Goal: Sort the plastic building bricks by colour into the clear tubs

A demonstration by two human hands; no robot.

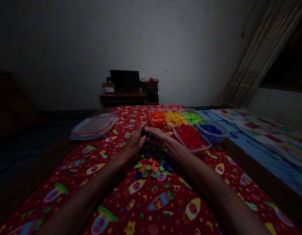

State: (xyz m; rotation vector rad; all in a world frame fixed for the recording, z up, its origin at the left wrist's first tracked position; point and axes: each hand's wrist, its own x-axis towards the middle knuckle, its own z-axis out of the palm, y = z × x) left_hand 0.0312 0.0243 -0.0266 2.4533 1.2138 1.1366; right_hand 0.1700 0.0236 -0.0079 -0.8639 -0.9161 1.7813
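**Together, both hands meet over dark blue bricks**

Here, at the centre of the frame, the left hand [134, 142] and right hand [158, 137] come together, fingertips pinched on a small cluster of dark blue bricks [146, 134]; just below them a loose pile of mixed bricks [153, 163] lies on the rocket-patterned cloth [165, 202]; to the right sit sorted tubs: orange [157, 118], yellow [175, 118], green [192, 117], red [191, 137], blue [212, 130]; stacked lids [93, 126] rest at the left; a dark desk [127, 94] stands against the far wall.
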